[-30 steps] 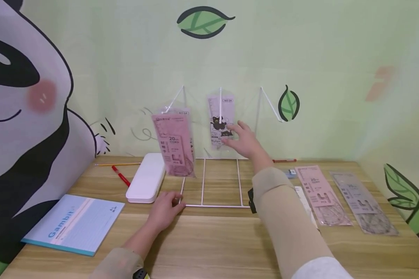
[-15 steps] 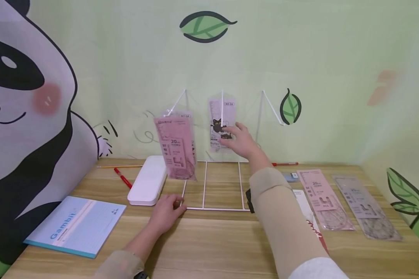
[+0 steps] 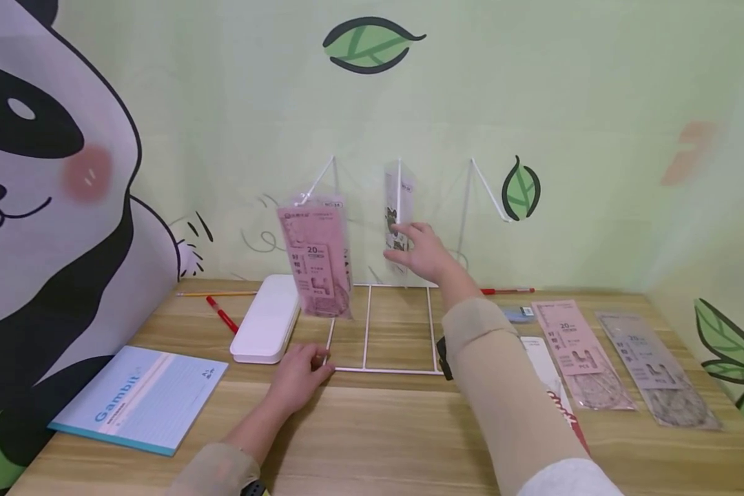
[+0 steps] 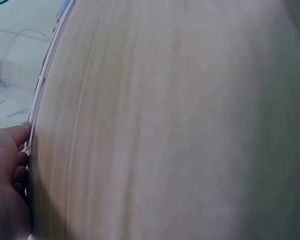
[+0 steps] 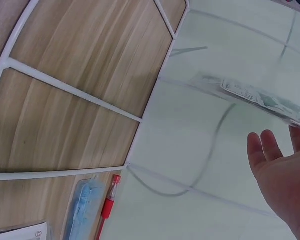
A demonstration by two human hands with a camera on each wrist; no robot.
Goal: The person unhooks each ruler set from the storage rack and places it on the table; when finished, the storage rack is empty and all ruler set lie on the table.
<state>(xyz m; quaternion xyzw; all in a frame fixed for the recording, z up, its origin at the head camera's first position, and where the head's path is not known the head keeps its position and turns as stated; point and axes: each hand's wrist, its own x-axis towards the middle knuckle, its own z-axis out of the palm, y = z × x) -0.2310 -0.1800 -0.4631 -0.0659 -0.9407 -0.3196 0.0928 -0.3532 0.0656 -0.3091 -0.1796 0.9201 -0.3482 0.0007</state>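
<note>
A white wire rack (image 3: 381, 370) stands on the wooden table against the wall. A pink ruler pack (image 3: 315, 262) hangs from its left hook. On the middle hook hangs a cat-print ruler pack (image 3: 395, 207), turned nearly edge-on. My right hand (image 3: 418, 251) is raised with straight fingers touching that pack's lower part; in the right wrist view the open right hand (image 5: 282, 175) is just below the pack (image 5: 262, 97). My left hand (image 3: 297, 375) rests on the rack base's front left corner, its fingers (image 4: 10, 150) against the wire (image 4: 40, 100).
A white pencil case (image 3: 266, 320), a red pen (image 3: 222, 313) and a pencil (image 3: 213, 294) lie left of the rack, with a blue notebook (image 3: 139, 399) at front left. To the right lie a pink ruler pack (image 3: 579, 355), a grey one (image 3: 657, 368), another red pen (image 3: 507, 291) and a small blue item (image 3: 519, 315).
The cat-print pack has swung from facing me to nearly edge-on. My right hand has shifted slightly left along it. The left hand stays on the rack base.
</note>
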